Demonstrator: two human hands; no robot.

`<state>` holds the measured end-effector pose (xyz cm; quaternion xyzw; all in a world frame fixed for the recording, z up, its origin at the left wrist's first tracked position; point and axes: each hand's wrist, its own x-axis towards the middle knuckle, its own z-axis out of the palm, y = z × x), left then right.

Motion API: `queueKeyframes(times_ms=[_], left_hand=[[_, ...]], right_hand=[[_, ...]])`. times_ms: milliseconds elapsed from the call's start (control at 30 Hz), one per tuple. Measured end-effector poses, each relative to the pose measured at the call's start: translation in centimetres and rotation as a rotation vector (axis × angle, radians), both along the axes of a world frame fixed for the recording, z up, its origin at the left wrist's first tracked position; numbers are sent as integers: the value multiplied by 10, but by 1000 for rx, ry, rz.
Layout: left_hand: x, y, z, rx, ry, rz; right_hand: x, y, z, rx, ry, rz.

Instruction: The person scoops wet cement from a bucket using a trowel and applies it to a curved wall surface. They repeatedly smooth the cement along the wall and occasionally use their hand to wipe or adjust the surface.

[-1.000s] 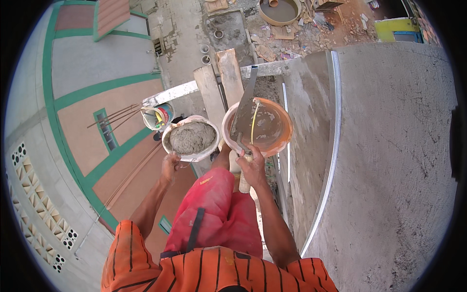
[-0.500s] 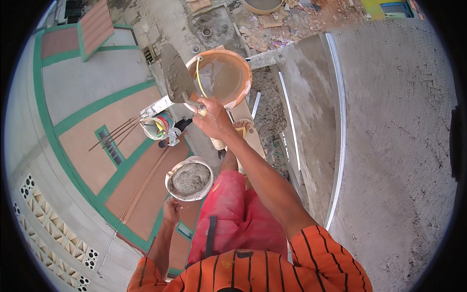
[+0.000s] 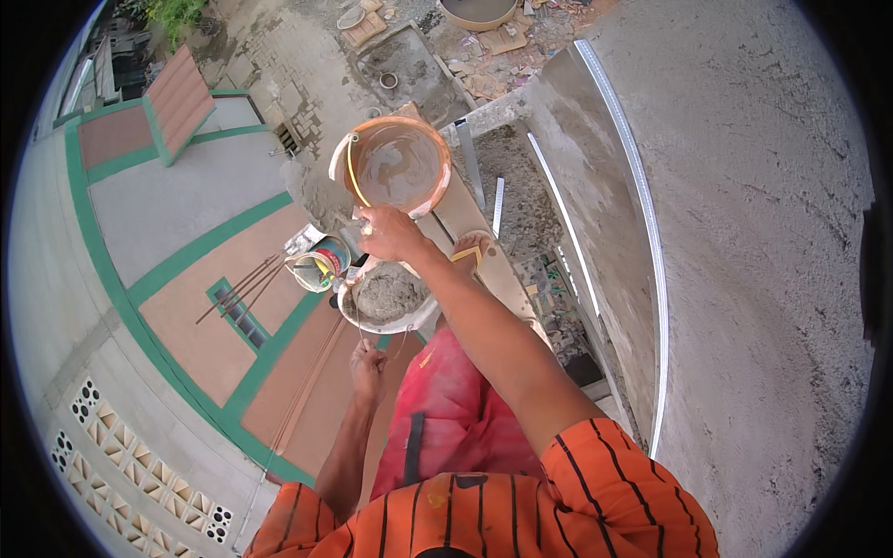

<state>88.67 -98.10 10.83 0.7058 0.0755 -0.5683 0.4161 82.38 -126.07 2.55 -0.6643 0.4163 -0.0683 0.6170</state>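
Observation:
My left hand (image 3: 368,366) is closed on the wire handle of a white bucket (image 3: 424,312) of grey mortar (image 3: 383,294). My right hand (image 3: 385,232) is stretched forward above that bucket, closed around a pale handle, apparently the trowel's; the blade is hard to make out. Just beyond it sits an orange tub (image 3: 438,163) with grey watery residue and a yellow handle (image 3: 350,172) lying across it. My sandalled foot (image 3: 470,249) rests on a narrow wooden plank (image 3: 502,284) under me.
I am high up beside a rough plastered wall (image 3: 753,232) with metal strips (image 3: 651,214). Down left are a painted building (image 3: 223,232), rods (image 3: 246,288) and a cluttered pail (image 3: 316,270). Below lie paving (image 3: 270,74), a mortar pit (image 3: 409,65) and rubble (image 3: 484,74).
My right hand has swung forward and left with the trowel, whose blade has dropped from view. The mortar bucket in my left hand has moved up, closer to the tub.

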Motion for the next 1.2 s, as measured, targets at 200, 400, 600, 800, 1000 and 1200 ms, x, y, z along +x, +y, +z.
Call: queueKeyframes(times_ms=[200,400,600,800,1000,1200], left_hand=[[-56,-64,7,7,-76,-25],[-125,-92,11,-36,-20,-138],[-214,-78,-4,-42,95,-270],[-290,-43,-27,-31,55,-677],[-371,19,-51,-40,-55,-1276],[-451,96,-99,15,-350,-1568]], right_hand=[[-61,-8,48,-277,118,-9],[-166,29,77,-154,-42,-312],[-284,161,77,-61,97,-683],[-366,309,61,73,185,-1045],[-394,409,60,342,31,-1563],[-389,486,77,433,-293,-2176]])
